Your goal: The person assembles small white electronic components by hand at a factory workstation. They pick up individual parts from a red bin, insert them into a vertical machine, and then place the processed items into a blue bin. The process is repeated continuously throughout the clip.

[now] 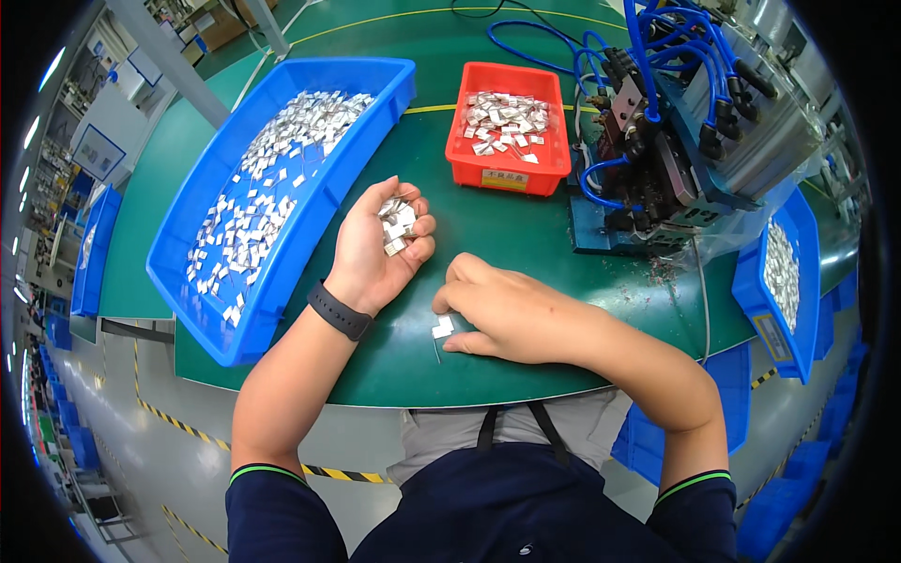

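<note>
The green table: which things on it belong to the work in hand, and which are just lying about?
Likely part of the work:
white parts cupped in the left hand
similar parts by the right hand
large blue bin and red bin, both holding such parts

Apparently just lying about:
dark crumbs beside the untouched machine
grey cable
</note>
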The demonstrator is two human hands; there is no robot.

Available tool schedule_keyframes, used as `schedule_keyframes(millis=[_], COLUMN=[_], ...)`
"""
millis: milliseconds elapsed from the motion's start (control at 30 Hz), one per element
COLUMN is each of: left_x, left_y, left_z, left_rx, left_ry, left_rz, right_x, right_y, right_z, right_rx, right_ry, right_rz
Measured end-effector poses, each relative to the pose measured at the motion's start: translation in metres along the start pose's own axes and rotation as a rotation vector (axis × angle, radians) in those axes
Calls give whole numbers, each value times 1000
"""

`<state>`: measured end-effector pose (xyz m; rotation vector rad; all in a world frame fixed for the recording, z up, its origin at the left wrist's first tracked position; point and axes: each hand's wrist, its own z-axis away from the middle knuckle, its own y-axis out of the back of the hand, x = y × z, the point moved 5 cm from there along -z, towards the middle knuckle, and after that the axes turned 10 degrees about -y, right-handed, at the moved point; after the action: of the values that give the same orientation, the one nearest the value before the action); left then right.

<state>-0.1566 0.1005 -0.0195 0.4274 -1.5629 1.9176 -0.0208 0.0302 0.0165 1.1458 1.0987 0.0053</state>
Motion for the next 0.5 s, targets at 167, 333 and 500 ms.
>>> schedule_keyframes(millis=[167,333,500], left_x=[0,0,2], left_y=[-1,-2,-2], left_z=[0,1,0], left_rx=[-7,-4,-18], left_ry=[6,7,2], left_rz=[-7,-10,-8], right_x=[4,2,4], right_y=[-1,0,5], right_z=[-6,-17,-18], right_rx=[-61,-236,-254], right_ry=[-41,-195,-204], right_rz=[-46,33,-17])
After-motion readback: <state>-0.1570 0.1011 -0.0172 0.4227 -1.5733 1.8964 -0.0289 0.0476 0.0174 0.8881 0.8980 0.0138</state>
